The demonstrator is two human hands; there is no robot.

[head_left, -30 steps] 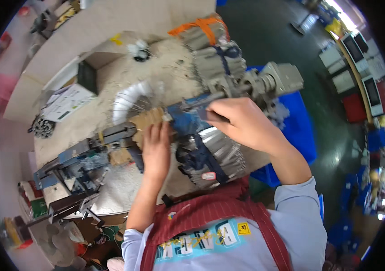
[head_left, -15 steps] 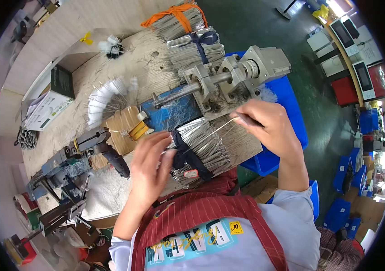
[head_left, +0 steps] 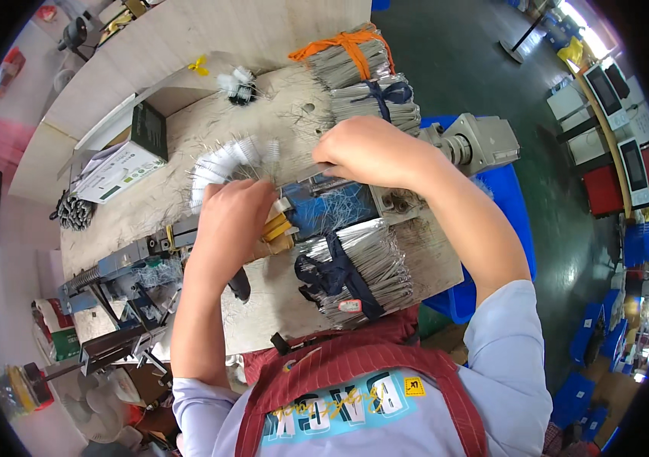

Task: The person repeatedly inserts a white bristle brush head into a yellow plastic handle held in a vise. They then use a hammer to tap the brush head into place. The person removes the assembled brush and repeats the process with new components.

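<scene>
My right hand (head_left: 374, 152) reaches over the bench-mounted spindle machine (head_left: 484, 145). Its fingers are closed at the free end of the shaft, and what they hold is hidden. My left hand (head_left: 234, 217) is closed too, beside the curved row of white bristle brushes (head_left: 225, 160) and above the clamp. Whatever it may grip cannot be made out. Between the hands lies a blue plate (head_left: 328, 209) strewn with loose bristles. Closer to me, a bundle of silvery wires (head_left: 374, 266) is tied with a dark blue cloth strip (head_left: 336, 263).
Two more wire bundles, one tied with orange cloth (head_left: 355, 49), lie at the far edge. An open carton (head_left: 130, 156) stands at left, near the long metal slide (head_left: 119, 266). Blue bins (head_left: 507, 221) sit right of the bench.
My right hand, which pinched a thin wire above the near bundle, has moved left and away to the shaft end. My left hand has gone farther from me and closed. The view has shifted.
</scene>
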